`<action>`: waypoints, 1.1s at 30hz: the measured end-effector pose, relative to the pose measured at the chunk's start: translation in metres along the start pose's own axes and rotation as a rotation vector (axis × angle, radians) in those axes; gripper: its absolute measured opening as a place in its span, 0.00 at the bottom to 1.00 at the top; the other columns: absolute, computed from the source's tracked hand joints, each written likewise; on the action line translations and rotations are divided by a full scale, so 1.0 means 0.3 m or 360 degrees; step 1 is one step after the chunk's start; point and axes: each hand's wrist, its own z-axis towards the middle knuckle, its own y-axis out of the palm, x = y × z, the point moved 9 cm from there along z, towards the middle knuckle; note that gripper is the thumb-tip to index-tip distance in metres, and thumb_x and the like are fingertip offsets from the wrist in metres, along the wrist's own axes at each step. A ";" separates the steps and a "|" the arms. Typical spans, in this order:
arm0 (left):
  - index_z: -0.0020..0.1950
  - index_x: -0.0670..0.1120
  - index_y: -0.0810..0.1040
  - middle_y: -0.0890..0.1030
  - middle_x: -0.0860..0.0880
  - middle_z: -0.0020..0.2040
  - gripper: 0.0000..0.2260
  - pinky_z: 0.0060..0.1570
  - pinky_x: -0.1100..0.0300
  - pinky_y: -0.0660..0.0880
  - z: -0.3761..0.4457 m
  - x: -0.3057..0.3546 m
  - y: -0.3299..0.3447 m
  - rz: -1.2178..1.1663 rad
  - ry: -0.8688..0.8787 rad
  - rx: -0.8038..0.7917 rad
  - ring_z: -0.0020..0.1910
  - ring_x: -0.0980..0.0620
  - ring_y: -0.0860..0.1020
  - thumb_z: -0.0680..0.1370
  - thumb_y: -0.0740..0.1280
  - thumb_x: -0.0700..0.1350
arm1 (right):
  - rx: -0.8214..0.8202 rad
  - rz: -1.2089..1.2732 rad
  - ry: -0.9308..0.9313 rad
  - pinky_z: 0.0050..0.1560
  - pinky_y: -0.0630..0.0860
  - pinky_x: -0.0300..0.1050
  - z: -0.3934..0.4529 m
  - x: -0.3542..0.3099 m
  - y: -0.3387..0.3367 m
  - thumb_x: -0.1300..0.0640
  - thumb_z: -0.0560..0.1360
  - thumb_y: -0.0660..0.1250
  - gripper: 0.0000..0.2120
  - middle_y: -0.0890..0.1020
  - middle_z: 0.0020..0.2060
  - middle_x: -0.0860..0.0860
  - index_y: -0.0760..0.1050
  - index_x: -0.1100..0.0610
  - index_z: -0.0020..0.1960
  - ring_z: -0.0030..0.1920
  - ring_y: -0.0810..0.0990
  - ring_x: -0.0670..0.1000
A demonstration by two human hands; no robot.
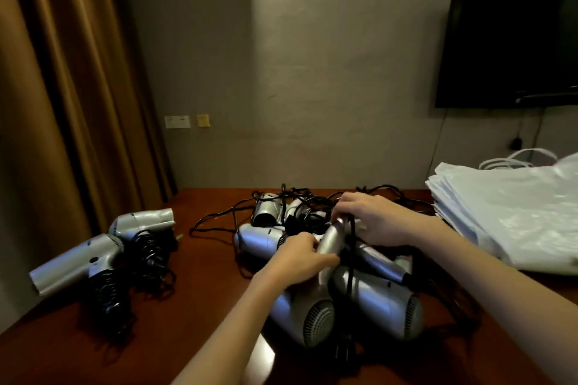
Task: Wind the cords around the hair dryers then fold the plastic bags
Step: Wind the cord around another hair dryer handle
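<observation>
Now both hands, left hand (298,255) and right hand (369,217), grip one silver plastic hair dryer (331,242), whose black cord (351,247) may snag the tangled pile.

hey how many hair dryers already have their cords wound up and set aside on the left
2. One lies nearest the table's left edge, its coiled cord beside it. The other lies just behind it, closer to the curtain. The rest sit in the tangled middle pile, where some may be hidden.
</observation>
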 end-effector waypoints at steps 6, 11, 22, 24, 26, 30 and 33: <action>0.50 0.44 0.77 0.77 0.50 0.39 0.24 0.40 0.54 0.71 0.011 0.015 -0.075 -0.0094 0.0019 0.0056 0.42 0.48 0.77 0.62 0.68 0.59 | 0.0252 0.0233 0.0271 0.56 0.73 0.52 -0.011 0.141 -0.150 0.46 0.72 0.57 0.16 0.80 0.49 0.48 0.77 0.48 0.54 0.52 0.75 0.50; 0.51 0.43 0.74 0.77 0.46 0.36 0.18 0.31 0.57 0.74 0.029 0.000 -0.213 -0.0884 0.0018 0.0262 0.28 0.52 0.76 0.62 0.70 0.44 | 0.0346 0.0911 0.0280 0.46 0.72 0.42 -0.001 0.216 -0.180 0.50 0.78 0.65 0.11 0.83 0.40 0.49 0.81 0.57 0.48 0.42 0.80 0.49; 0.54 0.47 0.80 0.80 0.46 0.43 0.11 0.30 0.59 0.77 0.144 0.153 -0.289 -0.1338 0.0225 0.0193 0.27 0.52 0.78 0.73 0.73 0.38 | 0.0586 0.1174 0.0316 0.43 0.80 0.45 0.068 0.175 -0.319 0.55 0.82 0.57 0.17 0.85 0.39 0.56 0.80 0.64 0.49 0.40 0.85 0.53; 0.57 0.48 0.79 0.83 0.47 0.47 0.15 0.31 0.60 0.78 0.170 0.195 -0.290 -0.1318 0.0267 0.0169 0.32 0.53 0.80 0.72 0.75 0.39 | 0.0632 0.1718 0.0218 0.36 0.81 0.42 0.087 0.108 -0.409 0.55 0.83 0.53 0.18 0.84 0.36 0.57 0.76 0.65 0.49 0.37 0.85 0.53; 0.56 0.49 0.80 0.85 0.48 0.51 0.16 0.36 0.60 0.80 0.194 0.236 -0.291 -0.1253 0.0342 0.0138 0.42 0.52 0.84 0.71 0.76 0.41 | 0.0725 0.2162 0.0140 0.28 0.77 0.38 0.113 0.061 -0.485 0.55 0.84 0.53 0.17 0.83 0.30 0.56 0.74 0.63 0.45 0.30 0.82 0.50; 0.44 0.46 0.80 0.85 0.46 0.39 0.03 0.30 0.62 0.78 0.203 0.249 -0.309 -0.1330 0.0286 0.0105 0.38 0.51 0.83 0.73 0.72 0.41 | 0.0849 0.2484 0.0092 0.26 0.74 0.35 0.162 0.049 -0.502 0.58 0.83 0.53 0.16 0.82 0.27 0.52 0.73 0.60 0.41 0.27 0.79 0.46; 0.47 0.44 0.78 0.83 0.45 0.35 0.01 0.28 0.63 0.76 0.195 0.214 -0.330 -0.1483 0.0244 0.0041 0.37 0.48 0.83 0.76 0.68 0.39 | 0.0973 0.2495 0.0226 0.27 0.72 0.36 0.165 0.108 -0.428 0.58 0.83 0.53 0.16 0.81 0.27 0.49 0.73 0.58 0.39 0.27 0.79 0.44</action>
